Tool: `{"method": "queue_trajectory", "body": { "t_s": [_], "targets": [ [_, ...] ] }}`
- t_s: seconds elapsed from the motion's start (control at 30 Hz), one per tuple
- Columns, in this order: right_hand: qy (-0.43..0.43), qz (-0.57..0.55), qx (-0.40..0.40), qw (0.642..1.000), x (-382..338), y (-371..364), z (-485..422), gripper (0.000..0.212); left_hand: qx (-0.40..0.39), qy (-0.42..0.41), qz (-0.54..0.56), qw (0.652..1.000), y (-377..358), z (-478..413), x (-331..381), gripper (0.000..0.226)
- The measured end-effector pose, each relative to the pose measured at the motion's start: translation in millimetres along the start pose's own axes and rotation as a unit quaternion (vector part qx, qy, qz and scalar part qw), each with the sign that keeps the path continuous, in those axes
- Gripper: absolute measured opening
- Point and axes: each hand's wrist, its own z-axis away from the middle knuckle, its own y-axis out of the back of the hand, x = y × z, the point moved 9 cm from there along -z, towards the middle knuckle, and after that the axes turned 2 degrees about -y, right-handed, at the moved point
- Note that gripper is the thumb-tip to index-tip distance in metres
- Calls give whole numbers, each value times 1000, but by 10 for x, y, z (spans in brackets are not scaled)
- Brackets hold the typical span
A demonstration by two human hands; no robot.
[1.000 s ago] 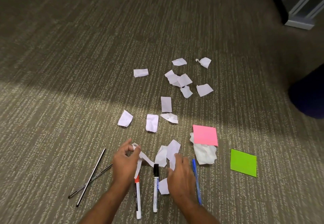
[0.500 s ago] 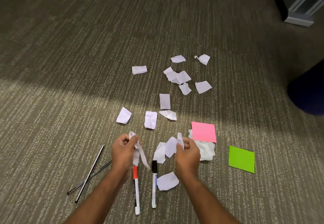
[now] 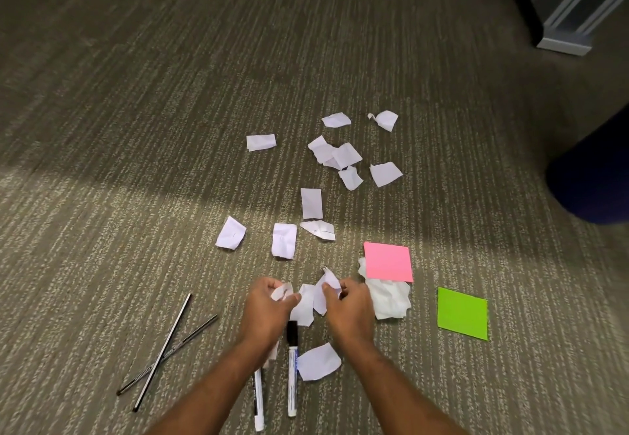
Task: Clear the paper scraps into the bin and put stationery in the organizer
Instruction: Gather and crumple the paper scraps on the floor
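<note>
In the head view, the person's left hand [image 3: 269, 312] is curling its fingers around a small wad of white paper scrap [image 3: 280, 293], and the right hand [image 3: 350, 308] is pinching a creased white scrap [image 3: 328, 281] at its fingertips. A flat white paper strip [image 3: 304, 308] is lying on the grey striped carpet [image 3: 102, 230] directly between the two sets of fingers, its long axis running away from the person. It looks nearest the left thumb, so it is probably the next pick. More loose white scraps [image 3: 311, 203] are lying beyond the fingertips. A white marker with a black cap [image 3: 292, 366] is lying behind the fingers, between the wrists. A second white marker [image 3: 258, 397] is partly hidden under the left forearm. No organizer is showing, and the dark blue shape [image 3: 592, 179], cut off at the right edge, is too unclear to call a bin.
</note>
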Motion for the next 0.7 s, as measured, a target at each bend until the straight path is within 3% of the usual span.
{"method": "queue_trajectory", "body": {
  "t_s": [0.13, 0.27, 0.47, 0.53, 0.7],
  "targets": [
    [-49, -76, -34, 995, 118, 0, -58, 33, -8, -16, -64, 998, -125, -4, 19, 34],
    [-133, -186, -92, 969, 244, -93, -20, 23, 3, -34, -149, 988, -183, -3, 25, 30],
    [-39, 26, -15, 999, 91, 113, -49, 31, 25, -54, -213, 975, -184, -27, 7, 32],
    [-6, 65, -21, 998, 32, 92, -89, 46, 22, -61, -228, 971, -198, -35, 5, 33],
    [42, 91, -60, 993, -79, -10, -155, 54, 8, -73, -233, 970, -210, -34, 16, 22]
  ]
}}
